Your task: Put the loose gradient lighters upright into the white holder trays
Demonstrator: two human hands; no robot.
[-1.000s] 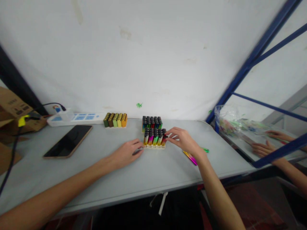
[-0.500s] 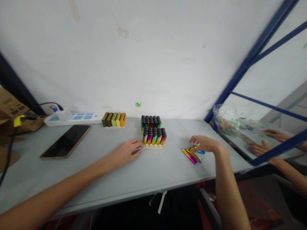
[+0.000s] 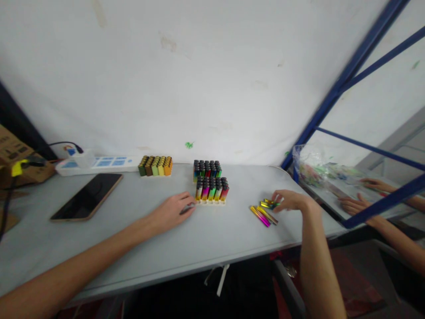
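And here's the right hand (image 3: pixel 288 200) at the right of the table (image 3: pixel 199 243), fingers curled down over the far end of the loose shiny lighters (image 3: pixel 260 216); whether they have closed on one, I can't tell from here. A neat pick here calls for a light pinch of thumb and fingertips on the sides of one piece, lifted clear, because these slick bodies look apt to roll and nudge their neighbours. Over to the left hand (image 3: pixel 175 210), half curled at the near left corner of the pale tray (image 3: pixel 210 202), a dark something showing at its fingers, grip unclear; good placing, I'd say, as a gentle brace there should stop the tray sliding, so long as it doesn't push. And what a glossy lot! The nearest loose one runs yellow into magenta, another beside it yellow into silver, with yellow-green pieces just beyond, all lying flat. In the tray, left of them, the upright lighters (image 3: pixel 212 190) wear black tops over silver, magenta, green and red, each front one fading to yellow at the foot.
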